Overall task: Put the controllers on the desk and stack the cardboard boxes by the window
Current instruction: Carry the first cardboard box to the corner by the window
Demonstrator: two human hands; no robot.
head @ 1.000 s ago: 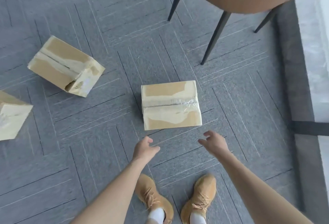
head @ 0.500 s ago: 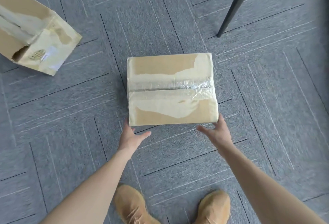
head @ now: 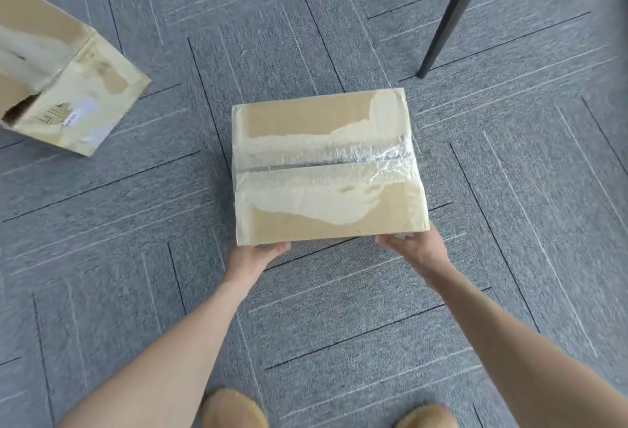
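Stacking is in hand: the left hand (head: 253, 257) and right hand (head: 413, 247) each take a grip under the near edge of the taped cardboard box (head: 328, 169) on the carpet floor (head: 136, 257), which next needs a level lift toward the window.

Left arm: bare forearm stretched forward and down from the lower left.
Left hand (head: 255, 257): at the near left corner of the taped tan cardboard box (head: 326, 169), fingers tucked beneath its edge, hidden.
Right arm: bare, stretched forward from the lower right.
Right hand (head: 414, 248): at the near right corner, fingertips under the edge.
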